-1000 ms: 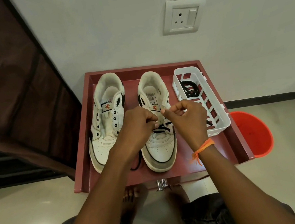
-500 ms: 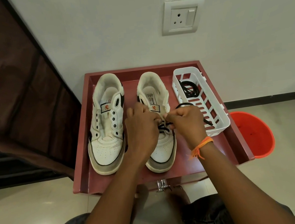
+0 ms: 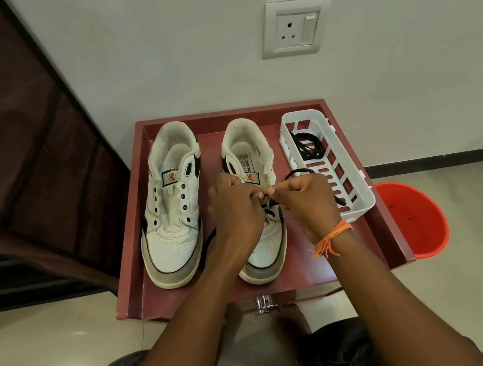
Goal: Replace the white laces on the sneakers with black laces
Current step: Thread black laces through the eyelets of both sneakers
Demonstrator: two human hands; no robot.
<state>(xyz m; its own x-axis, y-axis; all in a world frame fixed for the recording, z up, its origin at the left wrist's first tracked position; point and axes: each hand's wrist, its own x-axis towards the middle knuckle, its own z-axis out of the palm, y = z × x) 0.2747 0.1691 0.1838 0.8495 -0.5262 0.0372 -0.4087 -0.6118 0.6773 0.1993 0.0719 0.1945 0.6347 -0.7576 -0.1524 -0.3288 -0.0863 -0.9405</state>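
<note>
On the red tray (image 3: 136,226), the right sneaker (image 3: 264,241) gets its black lace (image 3: 269,208): both hands have dropped lower vs 1 s ago. Left hand (image 3: 235,214) & right hand (image 3: 309,202), fingers curled, pinch lace over mid eyelets, so threading's prob. partway. Left sneaker (image 3: 173,209) bare: scuffed white leather, empty dark eyelets. Spare black lace coiled in slotted white plastic basket (image 3: 355,199).

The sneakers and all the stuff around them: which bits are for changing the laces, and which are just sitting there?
For the job:
- white right-side sneaker, being laced
- unlaced white left-side sneaker
- black lace, pinched by left hand and right hand
- spare black lace in white plastic basket

Just sitting there:
- orange bucket
- white wall socket
</note>
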